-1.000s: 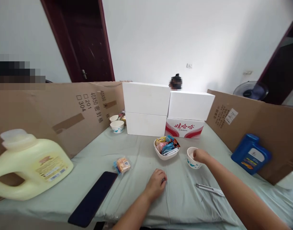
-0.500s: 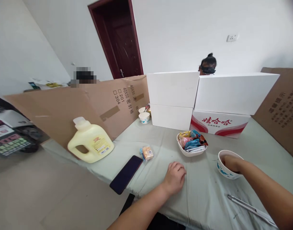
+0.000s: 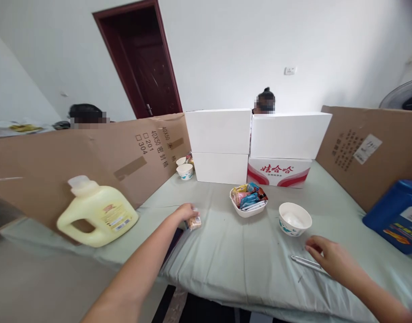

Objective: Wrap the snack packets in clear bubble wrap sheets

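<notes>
My left hand (image 3: 186,211) closes its fingers on one snack packet (image 3: 194,222), partly hidden, at nine o'clock from one snack bowl (image 3: 248,211). My right hand (image 3: 327,256), loosely open, touches one metal tool (image 3: 307,264). Phone mostly covered by my forearm.

A plain room set up as a makeshift work station: a cloth-covered worktop (image 3: 260,260) walled by cardboard sheets (image 3: 91,157) and white boxes (image 3: 219,132), a dark door (image 3: 142,63) behind.

bright, even daylight | soft faint shadows | wide-angle bending at frame edges | slight motion blur lower left
</notes>
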`<action>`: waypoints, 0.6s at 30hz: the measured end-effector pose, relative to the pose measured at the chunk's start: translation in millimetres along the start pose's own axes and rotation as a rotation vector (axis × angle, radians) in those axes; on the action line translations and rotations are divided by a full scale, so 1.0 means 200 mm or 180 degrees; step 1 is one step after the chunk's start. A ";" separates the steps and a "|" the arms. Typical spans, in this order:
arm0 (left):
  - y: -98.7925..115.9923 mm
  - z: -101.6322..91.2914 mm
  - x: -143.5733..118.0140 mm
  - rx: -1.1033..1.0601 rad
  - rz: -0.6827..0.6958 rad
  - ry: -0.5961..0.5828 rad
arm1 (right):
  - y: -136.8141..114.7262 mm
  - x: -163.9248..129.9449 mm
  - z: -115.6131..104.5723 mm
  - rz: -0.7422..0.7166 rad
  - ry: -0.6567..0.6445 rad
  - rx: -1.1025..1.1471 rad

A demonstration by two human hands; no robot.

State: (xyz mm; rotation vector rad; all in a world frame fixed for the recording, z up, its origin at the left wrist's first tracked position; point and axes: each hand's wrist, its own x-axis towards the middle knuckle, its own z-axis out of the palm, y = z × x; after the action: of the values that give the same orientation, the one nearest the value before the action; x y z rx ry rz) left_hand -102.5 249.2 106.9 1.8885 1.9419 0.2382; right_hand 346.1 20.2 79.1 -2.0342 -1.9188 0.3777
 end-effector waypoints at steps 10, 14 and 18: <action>0.40 0.34 -0.39 -0.1283 0.2360 0.0330 | 0.15 -0.16 0.26 -0.0255 0.0285 -0.0403; 0.31 0.66 -0.57 -0.0984 0.3441 0.0214 | 0.09 -0.15 0.24 -0.0236 0.0360 -0.0474; 0.23 0.76 -0.63 -0.1015 0.3457 0.0372 | -0.16 -0.09 0.19 -0.0433 0.0510 -0.0216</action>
State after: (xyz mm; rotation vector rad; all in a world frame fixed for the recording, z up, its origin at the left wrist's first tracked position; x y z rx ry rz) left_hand -0.2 103.9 11.7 2.5058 0.6659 0.9044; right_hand 300.1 6.5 56.5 -1.8978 -1.9806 0.1146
